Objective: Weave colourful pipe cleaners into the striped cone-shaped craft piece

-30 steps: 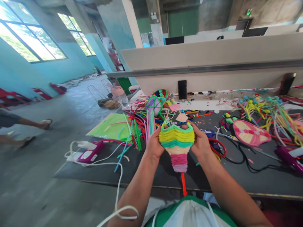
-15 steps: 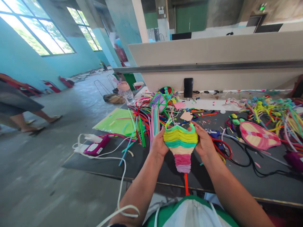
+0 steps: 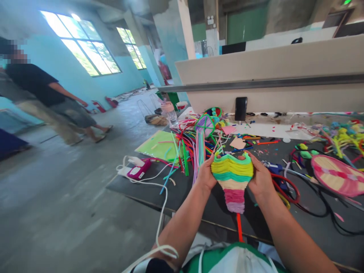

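Gripping the striped, strand-wound panel at its upper sides with left hand and right hand, up above the black tabletop! Trailing an orange-red strip from its lower end. On out past heaped chenille stems at left, a pink-and-cream oval panel at right, back to a black smartphone propped against the partition.

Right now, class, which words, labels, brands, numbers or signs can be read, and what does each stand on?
No text can be read.
Green lit sign, top right: too small.
Purple box: any print too small.
Red fire extinguisher: any label too blurred.
Striped piece: no lettering visible.
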`<action>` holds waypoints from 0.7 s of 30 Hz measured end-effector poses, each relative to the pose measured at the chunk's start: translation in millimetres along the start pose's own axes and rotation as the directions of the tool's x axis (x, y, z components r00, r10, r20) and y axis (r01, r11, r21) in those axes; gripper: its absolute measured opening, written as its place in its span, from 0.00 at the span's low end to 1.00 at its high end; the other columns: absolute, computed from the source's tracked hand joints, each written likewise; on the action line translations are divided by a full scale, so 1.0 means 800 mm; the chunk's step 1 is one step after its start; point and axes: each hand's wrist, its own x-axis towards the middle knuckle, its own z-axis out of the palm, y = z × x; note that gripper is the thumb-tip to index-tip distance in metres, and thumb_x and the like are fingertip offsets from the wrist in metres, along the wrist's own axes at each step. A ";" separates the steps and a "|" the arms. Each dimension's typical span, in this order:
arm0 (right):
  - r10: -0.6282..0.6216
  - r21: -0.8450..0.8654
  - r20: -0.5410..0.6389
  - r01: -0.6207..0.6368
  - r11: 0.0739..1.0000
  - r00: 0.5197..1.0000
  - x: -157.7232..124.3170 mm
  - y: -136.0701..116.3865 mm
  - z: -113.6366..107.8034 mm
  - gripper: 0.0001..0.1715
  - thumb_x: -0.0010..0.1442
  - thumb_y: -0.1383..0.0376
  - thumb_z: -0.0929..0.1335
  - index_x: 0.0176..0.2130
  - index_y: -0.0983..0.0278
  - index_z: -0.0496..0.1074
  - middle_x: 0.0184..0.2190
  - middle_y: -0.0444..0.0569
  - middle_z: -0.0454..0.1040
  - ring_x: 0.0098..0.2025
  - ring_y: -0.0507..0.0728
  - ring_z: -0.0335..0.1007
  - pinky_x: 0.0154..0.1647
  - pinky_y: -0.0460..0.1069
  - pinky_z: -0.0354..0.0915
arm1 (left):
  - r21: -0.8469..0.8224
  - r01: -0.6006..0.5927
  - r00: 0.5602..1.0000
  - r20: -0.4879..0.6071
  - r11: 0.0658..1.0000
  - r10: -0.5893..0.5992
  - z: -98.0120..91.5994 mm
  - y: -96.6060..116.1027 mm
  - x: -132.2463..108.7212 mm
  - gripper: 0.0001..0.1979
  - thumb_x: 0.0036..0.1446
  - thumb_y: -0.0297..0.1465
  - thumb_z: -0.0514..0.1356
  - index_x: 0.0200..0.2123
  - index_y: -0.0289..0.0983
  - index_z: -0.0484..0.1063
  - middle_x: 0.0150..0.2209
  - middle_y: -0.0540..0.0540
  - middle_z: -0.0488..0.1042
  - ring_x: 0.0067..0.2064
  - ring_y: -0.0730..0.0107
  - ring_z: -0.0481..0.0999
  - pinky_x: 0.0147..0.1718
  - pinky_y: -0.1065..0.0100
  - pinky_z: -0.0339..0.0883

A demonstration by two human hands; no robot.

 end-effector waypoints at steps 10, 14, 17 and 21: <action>-0.016 -0.009 -0.061 0.016 1.000 0.998 -0.006 0.005 0.003 0.20 0.51 0.63 0.71 0.46 0.61 0.74 0.30 0.45 0.81 0.35 0.58 0.78 0.45 0.56 0.72 | -0.040 0.007 1.000 -0.019 0.999 -0.007 -0.001 -0.003 0.000 0.11 0.60 0.33 0.55 0.31 0.32 0.73 0.32 0.40 0.78 0.46 0.53 0.78 0.52 0.51 0.66; 0.044 0.053 -0.050 -0.041 0.998 0.998 -0.009 0.006 0.012 0.16 0.53 0.63 0.70 0.44 0.59 0.75 0.36 0.45 0.81 0.40 0.58 0.77 0.46 0.56 0.71 | -0.041 -0.016 0.999 -0.036 0.999 0.014 -0.004 -0.001 0.005 0.12 0.59 0.34 0.54 0.30 0.34 0.73 0.32 0.40 0.78 0.48 0.52 0.76 0.53 0.52 0.65; 0.083 0.043 -0.062 -0.080 0.996 0.995 -0.012 0.007 0.013 0.16 0.52 0.62 0.70 0.43 0.59 0.75 0.37 0.46 0.81 0.39 0.60 0.78 0.45 0.57 0.72 | -0.024 -0.023 1.000 -0.021 0.999 0.023 -0.005 -0.002 0.005 0.12 0.59 0.35 0.54 0.31 0.34 0.72 0.35 0.38 0.78 0.50 0.52 0.75 0.53 0.53 0.65; -0.001 -0.044 -0.219 -0.009 0.999 0.976 -0.008 0.002 0.007 0.18 0.50 0.62 0.71 0.43 0.59 0.76 0.36 0.48 0.81 0.34 0.60 0.78 0.42 0.57 0.73 | 0.101 0.031 0.999 -0.024 0.994 -0.029 -0.001 0.000 0.011 0.13 0.58 0.35 0.56 0.33 0.31 0.73 0.36 0.37 0.78 0.46 0.56 0.77 0.50 0.57 0.66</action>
